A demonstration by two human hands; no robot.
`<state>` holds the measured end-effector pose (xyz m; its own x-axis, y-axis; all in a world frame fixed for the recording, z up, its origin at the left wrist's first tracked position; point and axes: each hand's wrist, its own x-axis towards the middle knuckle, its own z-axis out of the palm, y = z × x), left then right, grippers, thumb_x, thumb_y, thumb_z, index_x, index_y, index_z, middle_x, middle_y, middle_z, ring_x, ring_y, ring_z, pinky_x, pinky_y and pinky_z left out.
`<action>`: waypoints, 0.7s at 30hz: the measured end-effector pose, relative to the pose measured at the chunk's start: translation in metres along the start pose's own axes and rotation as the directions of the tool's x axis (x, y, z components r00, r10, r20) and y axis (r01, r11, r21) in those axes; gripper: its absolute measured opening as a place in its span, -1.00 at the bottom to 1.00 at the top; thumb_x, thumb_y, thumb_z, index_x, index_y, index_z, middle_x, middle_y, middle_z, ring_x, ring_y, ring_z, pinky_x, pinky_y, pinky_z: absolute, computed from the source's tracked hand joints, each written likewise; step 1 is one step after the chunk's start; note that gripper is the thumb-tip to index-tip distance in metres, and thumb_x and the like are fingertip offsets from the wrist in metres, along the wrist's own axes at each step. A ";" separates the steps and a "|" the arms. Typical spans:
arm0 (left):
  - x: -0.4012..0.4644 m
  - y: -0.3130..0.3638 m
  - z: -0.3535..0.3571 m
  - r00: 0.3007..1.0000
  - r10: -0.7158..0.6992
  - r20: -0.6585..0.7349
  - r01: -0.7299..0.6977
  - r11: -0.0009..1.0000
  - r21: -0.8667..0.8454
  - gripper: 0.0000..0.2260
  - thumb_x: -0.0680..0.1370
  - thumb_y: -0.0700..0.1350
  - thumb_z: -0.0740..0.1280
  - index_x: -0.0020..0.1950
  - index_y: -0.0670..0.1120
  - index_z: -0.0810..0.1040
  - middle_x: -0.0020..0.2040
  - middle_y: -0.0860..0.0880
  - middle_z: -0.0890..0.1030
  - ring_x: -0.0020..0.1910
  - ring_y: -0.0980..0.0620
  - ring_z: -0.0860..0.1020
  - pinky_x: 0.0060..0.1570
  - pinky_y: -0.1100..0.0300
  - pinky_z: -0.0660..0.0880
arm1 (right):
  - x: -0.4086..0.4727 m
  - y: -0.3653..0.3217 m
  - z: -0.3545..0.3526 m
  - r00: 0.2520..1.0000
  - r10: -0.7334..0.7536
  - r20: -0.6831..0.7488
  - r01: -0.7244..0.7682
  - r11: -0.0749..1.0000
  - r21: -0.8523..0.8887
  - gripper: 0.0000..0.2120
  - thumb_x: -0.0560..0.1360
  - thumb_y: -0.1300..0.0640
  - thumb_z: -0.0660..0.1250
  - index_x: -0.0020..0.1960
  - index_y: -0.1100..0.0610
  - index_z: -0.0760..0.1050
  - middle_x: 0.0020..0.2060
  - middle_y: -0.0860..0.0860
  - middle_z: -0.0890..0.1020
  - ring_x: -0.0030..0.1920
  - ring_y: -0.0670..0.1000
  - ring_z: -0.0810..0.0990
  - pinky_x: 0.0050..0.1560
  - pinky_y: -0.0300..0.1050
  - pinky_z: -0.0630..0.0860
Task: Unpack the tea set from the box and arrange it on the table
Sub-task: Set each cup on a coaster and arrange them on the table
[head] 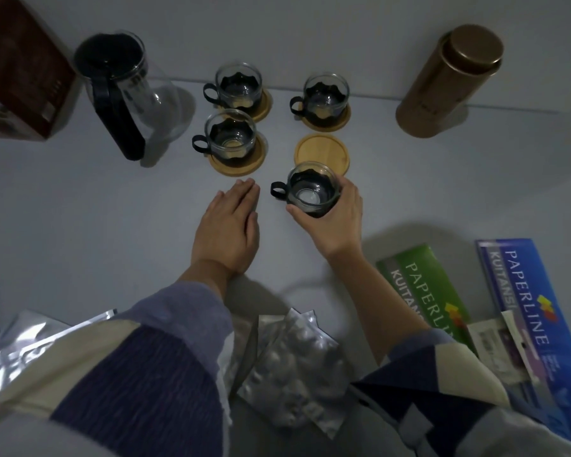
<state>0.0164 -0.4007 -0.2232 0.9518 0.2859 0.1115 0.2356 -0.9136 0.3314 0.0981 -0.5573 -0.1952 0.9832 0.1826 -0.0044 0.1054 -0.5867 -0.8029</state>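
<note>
My right hand (pixel 338 222) grips a glass cup with a black holder (pixel 312 191), held just in front of a bare bamboo coaster (pixel 322 152). Three more cups stand on coasters: one at the back left (pixel 239 85), one at the front left (pixel 230 135), one at the back right (pixel 325 95). A glass teapot with a black lid and handle (pixel 119 94) stands to their left. My left hand (pixel 229 229) lies flat on the white table (pixel 80 199), fingers together, holding nothing. The brown box (pixel 17 70) sits at the far left.
A bronze cylindrical tin (pixel 449 84) stands at the back right. Green (pixel 426 291) and blue (pixel 528 308) Paperline receipt books lie at the right. Silver foil bags (pixel 294 364) rest near the front edge, between my sleeves.
</note>
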 end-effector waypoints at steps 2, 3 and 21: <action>0.000 0.000 0.000 1.000 0.000 0.006 0.000 1.000 0.007 -0.53 0.60 -0.03 0.02 0.51 -0.06 0.26 0.51 -0.03 0.29 0.51 0.04 0.22 0.51 0.13 0.02 | 0.003 -0.003 -0.004 1.000 0.003 0.000 -0.003 1.000 0.000 -0.21 0.27 -0.08 0.56 0.36 0.16 0.31 0.24 0.06 0.45 0.29 0.07 0.40 0.35 0.06 0.36; 0.000 0.000 0.000 1.000 -0.001 0.009 0.001 1.000 0.010 -0.53 0.60 -0.03 0.02 0.51 -0.06 0.26 0.51 -0.02 0.28 0.51 0.04 0.21 0.51 0.14 0.02 | 0.006 -0.005 -0.006 1.000 -0.002 -0.004 0.002 1.000 0.002 -0.21 0.27 -0.09 0.56 0.36 0.15 0.31 0.24 0.06 0.46 0.28 0.07 0.40 0.34 0.05 0.37; 0.001 0.000 -0.002 1.000 0.007 0.019 -0.007 1.000 -0.007 -0.50 0.59 0.00 -0.04 0.50 -0.07 0.29 0.50 -0.03 0.31 0.50 0.02 0.23 0.51 0.11 0.06 | 0.069 -0.011 -0.009 0.997 -0.018 -0.076 0.015 0.999 -0.038 -0.25 0.28 -0.09 0.53 0.37 0.11 0.32 0.26 0.03 0.46 0.29 0.07 0.35 0.30 -0.04 0.36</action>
<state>0.0167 -0.3994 -0.2212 0.9570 0.2738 0.0957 0.2276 -0.9134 0.3374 0.1658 -0.5457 -0.1810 0.9896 0.1326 0.0550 0.1256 -0.6139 -0.7793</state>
